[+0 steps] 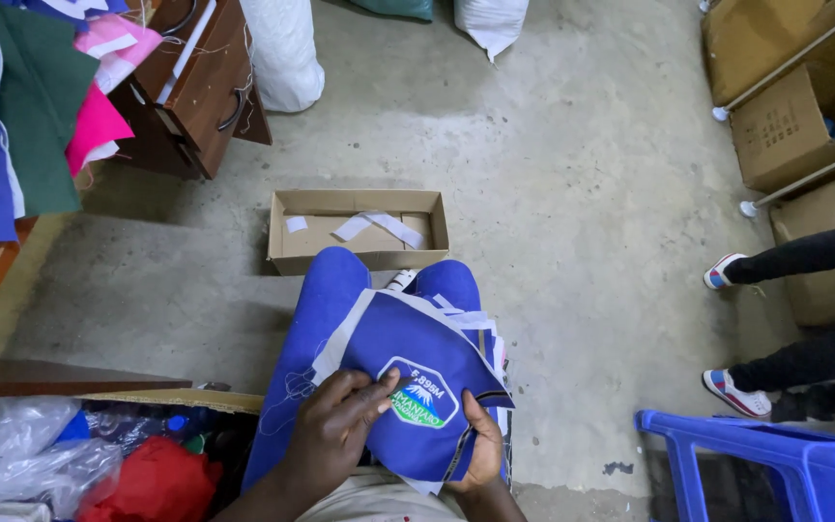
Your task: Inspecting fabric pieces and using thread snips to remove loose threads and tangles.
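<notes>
mostly soft blue cloth panel [408,353]

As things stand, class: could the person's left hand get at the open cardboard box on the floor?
Probably yes. The left hand rests on the blue fabric piece in the lap, and the cardboard box lies just beyond the knees with bare floor around it. Nothing blocks the way, though it would need leaning forward and letting go of the fabric.

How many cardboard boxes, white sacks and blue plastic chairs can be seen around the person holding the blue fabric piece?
Cardboard boxes: 4 – an open one on the floor, three at the right
White sacks: 2
Blue plastic chairs: 1
Total: 7
</notes>
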